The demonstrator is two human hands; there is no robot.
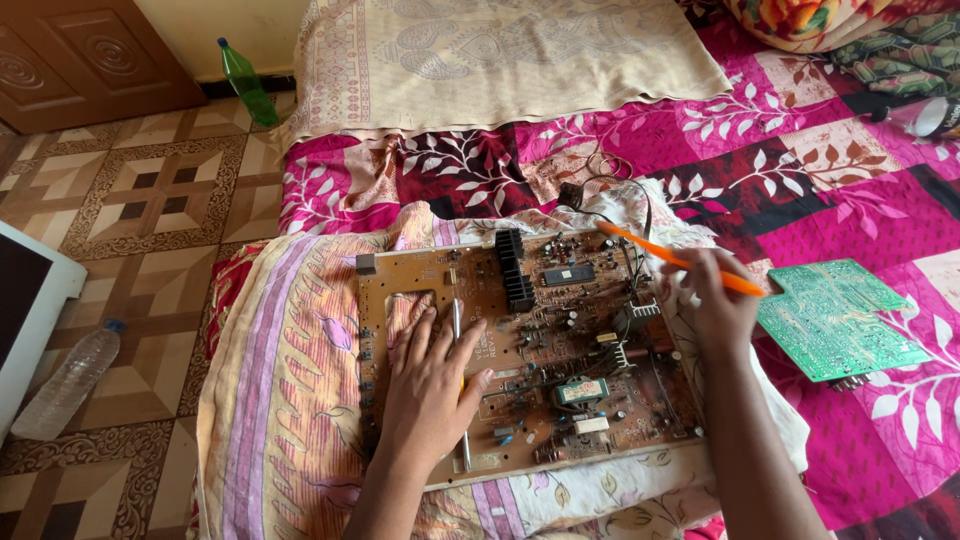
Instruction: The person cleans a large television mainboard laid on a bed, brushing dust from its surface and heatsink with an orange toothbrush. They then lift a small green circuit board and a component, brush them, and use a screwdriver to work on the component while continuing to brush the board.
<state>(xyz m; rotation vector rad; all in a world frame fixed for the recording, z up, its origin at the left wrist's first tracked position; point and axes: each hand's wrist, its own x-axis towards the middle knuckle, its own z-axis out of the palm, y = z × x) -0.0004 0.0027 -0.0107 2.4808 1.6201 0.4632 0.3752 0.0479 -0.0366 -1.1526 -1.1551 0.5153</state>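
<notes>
A large brown circuit board with many components lies on a striped cloth on the bed. My left hand rests flat on the board's left part, over a thin metal rod that runs down the board. At the board's right edge, my right hand holds an orange stick-like tool, its tip pointing up and left over the board's back right corner. A black heat sink stands near the board's middle back.
A green circuit board lies to the right on the pink floral bedspread. A cream cloth covers the far bed. On the tiled floor at left are a clear bottle, a green bottle and a white-framed screen.
</notes>
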